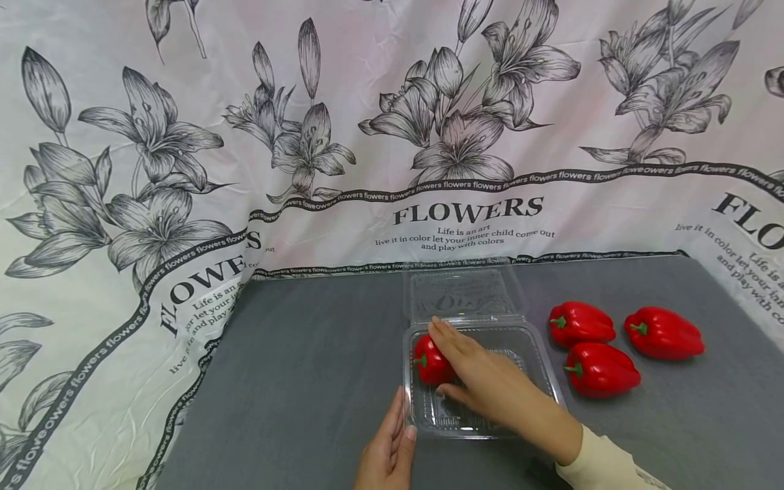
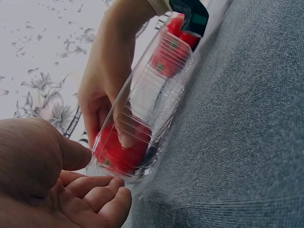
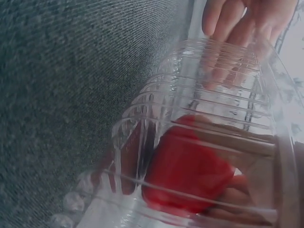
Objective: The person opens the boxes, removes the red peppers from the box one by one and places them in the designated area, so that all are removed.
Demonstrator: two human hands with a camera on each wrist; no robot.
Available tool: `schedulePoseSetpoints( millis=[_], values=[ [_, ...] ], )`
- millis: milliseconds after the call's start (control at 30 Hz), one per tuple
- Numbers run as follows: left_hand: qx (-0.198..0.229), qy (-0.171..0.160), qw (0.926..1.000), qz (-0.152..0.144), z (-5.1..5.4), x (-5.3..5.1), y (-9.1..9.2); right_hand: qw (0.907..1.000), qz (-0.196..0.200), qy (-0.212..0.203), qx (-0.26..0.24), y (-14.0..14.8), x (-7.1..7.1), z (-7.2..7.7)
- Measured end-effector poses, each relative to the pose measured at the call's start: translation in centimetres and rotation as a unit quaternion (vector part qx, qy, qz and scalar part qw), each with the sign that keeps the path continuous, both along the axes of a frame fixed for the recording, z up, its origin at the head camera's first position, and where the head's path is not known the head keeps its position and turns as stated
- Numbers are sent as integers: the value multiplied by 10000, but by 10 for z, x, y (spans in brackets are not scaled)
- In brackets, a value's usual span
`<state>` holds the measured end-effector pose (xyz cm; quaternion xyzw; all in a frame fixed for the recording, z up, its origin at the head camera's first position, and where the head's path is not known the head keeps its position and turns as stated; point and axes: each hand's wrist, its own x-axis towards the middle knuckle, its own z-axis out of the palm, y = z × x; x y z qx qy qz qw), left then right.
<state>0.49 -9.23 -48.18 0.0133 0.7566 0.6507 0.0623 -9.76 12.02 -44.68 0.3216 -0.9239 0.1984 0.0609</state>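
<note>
A clear plastic clamshell container (image 1: 478, 430) stands on the grey tabletop, its lid (image 1: 462, 292) folded back away from me. Inside, at the left end, lies a red bell pepper (image 1: 431, 362) with its green stem pointing left. My right hand (image 1: 490, 381) reaches in from the right and holds this pepper, thumb on the near side and fingers on the far side; in the left wrist view the thumb crosses the pepper (image 2: 121, 154). Beside the container's left wall is my left hand (image 1: 387, 449), fingers relaxed against the wall and thumb near the front corner.
Three more red bell peppers lie to the right of the container: one at the back (image 1: 582, 323), one in front of it (image 1: 602, 369) and one farther right (image 1: 664, 332). A flower-printed cloth (image 1: 465, 224) hangs behind the table and along its sides.
</note>
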Motion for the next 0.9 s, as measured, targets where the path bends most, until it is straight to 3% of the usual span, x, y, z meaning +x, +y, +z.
schedulePoseSetpoints(
  millis=[567,900],
  values=[
    [-10,331,9994,-120,-3,1,-1,9995,-57,312,-1,-6,-6,-2],
    [-45,160,9999,-41,-3,0,0,9995,-227,223,69,-8,-7,-2]
  ],
)
